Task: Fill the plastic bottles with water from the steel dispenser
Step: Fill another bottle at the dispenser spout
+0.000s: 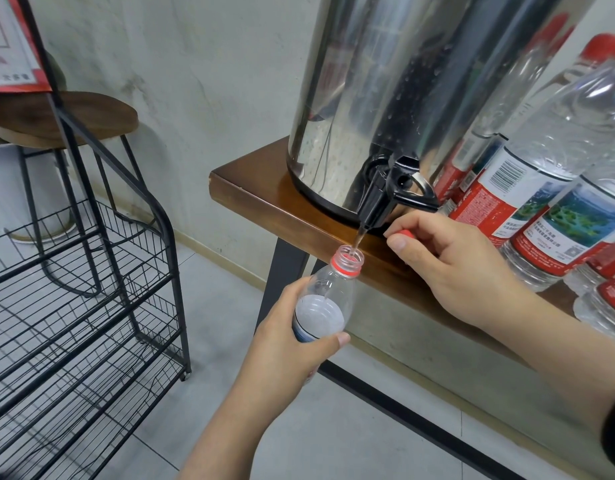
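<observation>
While your left hand (281, 327) grips the tilted plastic bottle (328, 299) beneath the dispenser tap (378, 199), your nearer right hand (448, 261) pinches its red cap (404, 233).

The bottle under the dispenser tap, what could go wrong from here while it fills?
1. The stream from the black tap enters a narrow neck; if the left hand tilts or drifts the bottle, water may spill on the floor.
2. The tap lever appears open with no hand on it, so the bottle could overflow.
3. The right hand holds the red cap near the table edge; it could drop.
</observation>
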Demonstrator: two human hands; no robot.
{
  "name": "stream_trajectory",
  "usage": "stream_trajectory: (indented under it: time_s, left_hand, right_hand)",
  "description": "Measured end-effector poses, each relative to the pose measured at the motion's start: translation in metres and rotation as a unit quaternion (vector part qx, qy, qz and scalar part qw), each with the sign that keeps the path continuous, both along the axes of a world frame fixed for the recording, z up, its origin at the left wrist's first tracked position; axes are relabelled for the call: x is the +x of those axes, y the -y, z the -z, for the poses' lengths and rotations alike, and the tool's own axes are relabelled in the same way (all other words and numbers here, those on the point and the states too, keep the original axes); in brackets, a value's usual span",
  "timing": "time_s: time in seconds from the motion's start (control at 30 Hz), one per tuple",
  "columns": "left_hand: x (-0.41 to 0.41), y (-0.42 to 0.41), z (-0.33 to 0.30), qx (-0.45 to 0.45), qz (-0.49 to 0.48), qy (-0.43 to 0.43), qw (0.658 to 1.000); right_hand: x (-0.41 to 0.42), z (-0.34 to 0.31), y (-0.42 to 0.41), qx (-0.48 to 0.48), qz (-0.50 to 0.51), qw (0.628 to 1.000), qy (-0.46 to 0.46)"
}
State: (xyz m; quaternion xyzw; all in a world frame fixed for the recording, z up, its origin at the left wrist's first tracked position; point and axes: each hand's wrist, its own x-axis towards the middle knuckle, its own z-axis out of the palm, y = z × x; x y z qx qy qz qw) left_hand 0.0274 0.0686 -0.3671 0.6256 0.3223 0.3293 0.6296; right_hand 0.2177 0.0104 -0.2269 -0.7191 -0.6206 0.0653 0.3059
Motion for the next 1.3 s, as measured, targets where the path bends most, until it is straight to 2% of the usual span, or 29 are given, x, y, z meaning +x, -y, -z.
stream_trajectory:
  time_s: [1.3]
  left_hand:
    - [-0.0011, -0.0003, -0.0005, 0.010, -0.005, 0.004, 1.000]
  right_hand:
    - [-0.0005, -0.0005, 0.0004, -0.011, 0.007, 1.000, 0.005]
